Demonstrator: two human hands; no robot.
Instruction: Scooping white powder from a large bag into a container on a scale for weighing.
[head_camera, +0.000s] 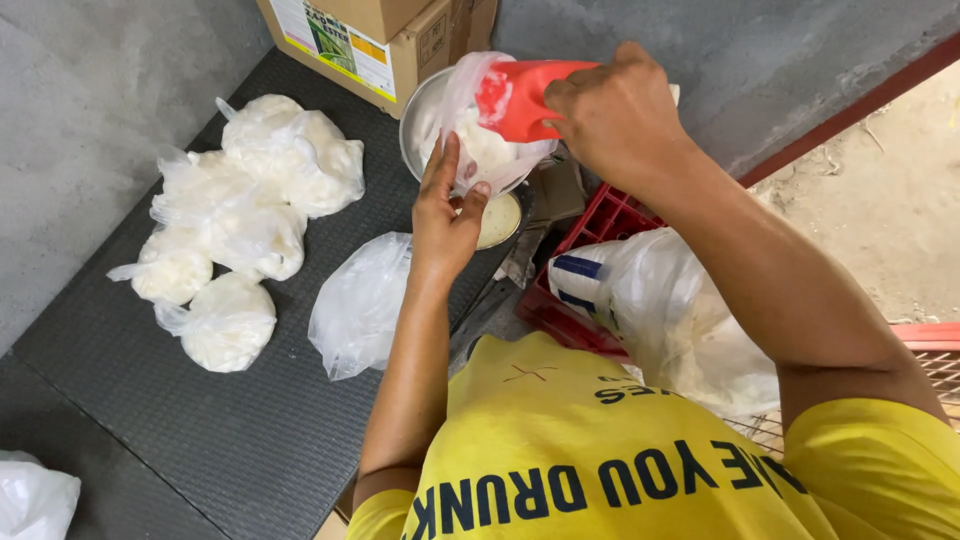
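My right hand (615, 110) grips the red cup (520, 97) tipped inside the thin bag (480, 140), which my left hand (447, 205) supports from below. I think the bag mouth beside my grip can slip, and then the white stuff spills past the metal bowl (425, 115) behind.

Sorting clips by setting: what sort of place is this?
Probably a small food-packing spot: filled plastic bags on a dark mat, a cardboard box, and a red crate against bare concrete walls.

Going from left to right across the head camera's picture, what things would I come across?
Cluster of tied, filled plastic bags → loose clear plastic bag → left hand holding the small bag being filled → right hand tipping the red scoop → large white sack in the red crate.
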